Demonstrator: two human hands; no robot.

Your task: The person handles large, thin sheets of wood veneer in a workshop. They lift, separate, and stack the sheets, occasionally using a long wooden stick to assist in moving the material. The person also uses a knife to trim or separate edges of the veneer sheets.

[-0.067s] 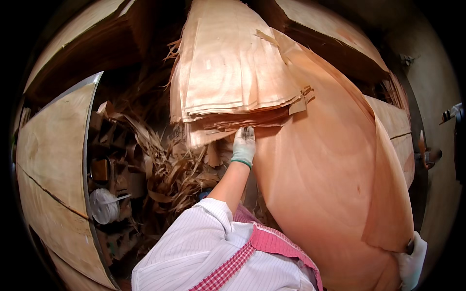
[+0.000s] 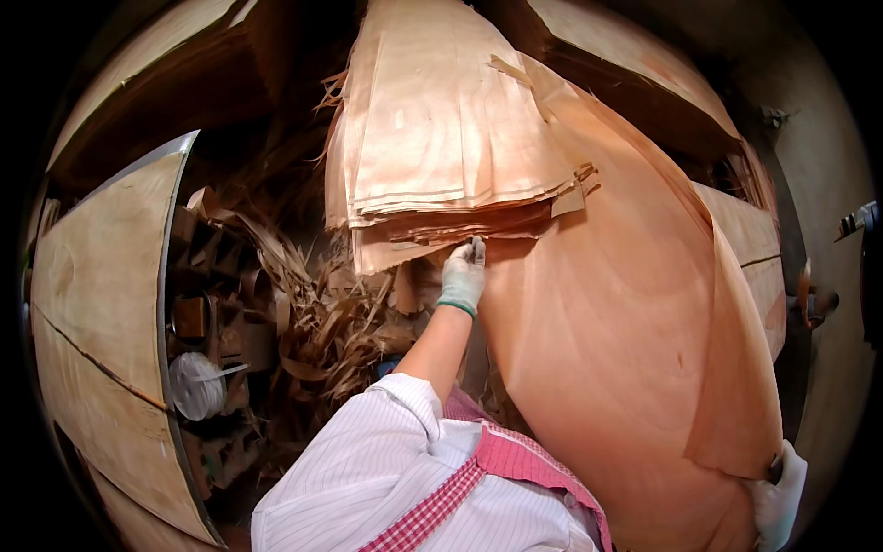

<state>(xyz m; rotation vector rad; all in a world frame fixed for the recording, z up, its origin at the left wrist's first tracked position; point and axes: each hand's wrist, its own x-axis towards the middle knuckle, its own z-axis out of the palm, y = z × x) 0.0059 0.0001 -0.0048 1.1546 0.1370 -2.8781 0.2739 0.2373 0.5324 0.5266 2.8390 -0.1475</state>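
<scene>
Head camera: broad veneer sheet (image 2: 607,331) spread across the centre and right, long axis running from the far end near the top centre down to the lower right, beside the wearer's body. Just left of it, at upper centre, stack of veneers (image 2: 451,138), pointed away from the body, narrower at the far end, with uneven near edges turned toward the wearer. Gloved left hand (image 2: 464,274) at the stack's near edge, fingers drawn together; cannot tell whether anything is pinched. Gloved right hand (image 2: 782,497), partly cut off by the dark rim, closed around the sheet's lower right edge. Along that side, curved edge folded over in a long flap; along the other, edge slanting down past the left forearm (image 2: 437,345) toward a pink apron (image 2: 533,460). Narrow dark gap between forearm and sheet; wider space left of the stack crowded with loose wood strips (image 2: 322,340). Farther left, white roll of twine (image 2: 198,386) below a small brown block (image 2: 190,318), both beside a large upright-looking wooden panel (image 2: 106,304). At upper left and upper right, more layered wood (image 2: 138,69) flanking the stack; beyond the sheet's right edge, pale wall (image 2: 839,350).
</scene>
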